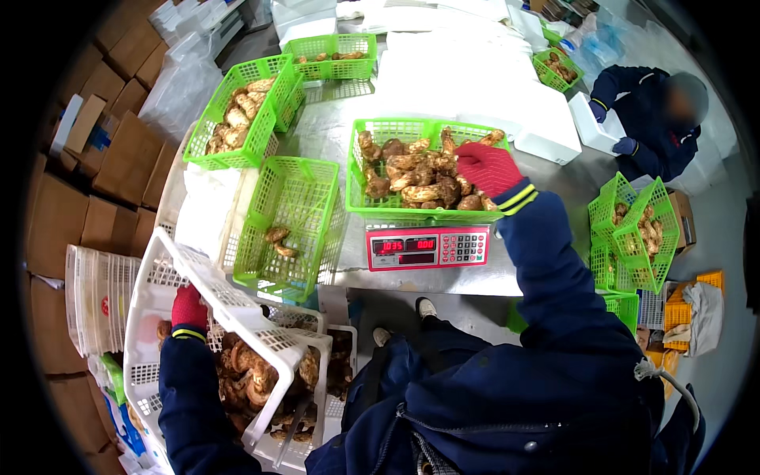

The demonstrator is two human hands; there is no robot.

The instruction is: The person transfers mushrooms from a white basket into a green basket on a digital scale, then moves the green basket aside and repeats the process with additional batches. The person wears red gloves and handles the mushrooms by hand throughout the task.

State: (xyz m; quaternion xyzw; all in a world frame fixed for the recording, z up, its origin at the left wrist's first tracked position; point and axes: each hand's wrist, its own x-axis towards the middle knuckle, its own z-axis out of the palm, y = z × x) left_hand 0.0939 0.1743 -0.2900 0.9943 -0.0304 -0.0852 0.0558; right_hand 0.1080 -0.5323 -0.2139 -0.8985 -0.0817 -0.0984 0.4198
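Note:
My right hand (pixel 488 168), in a red knit glove, is over the right side of a green plastic basket (pixel 386 208) heaped with brown matsutake-like mushrooms (pixel 418 172). Its fingertips reach among the mushrooms; whether they grip one is hidden. The basket sits at a red-framed digital scale (pixel 427 248) with lit red digits. Low on the left, my left hand (pixel 189 310), also red-gloved, reaches down inside a white plastic crate (pixel 142 332). Its fingers are out of sight, close to a mushroom. More mushrooms (pixel 249 371) lie under the tilted white crate (pixel 228 309) beside that forearm.
A green basket (pixel 285 222) holding two small mushrooms stands left of the scale. Fuller green baskets (pixel 237 113) sit behind it. White foam boxes (pixel 546 139) cover the back of the metal table (pixel 368 279). At right, a person (pixel 647 124) handles a white foam box (pixel 597 124).

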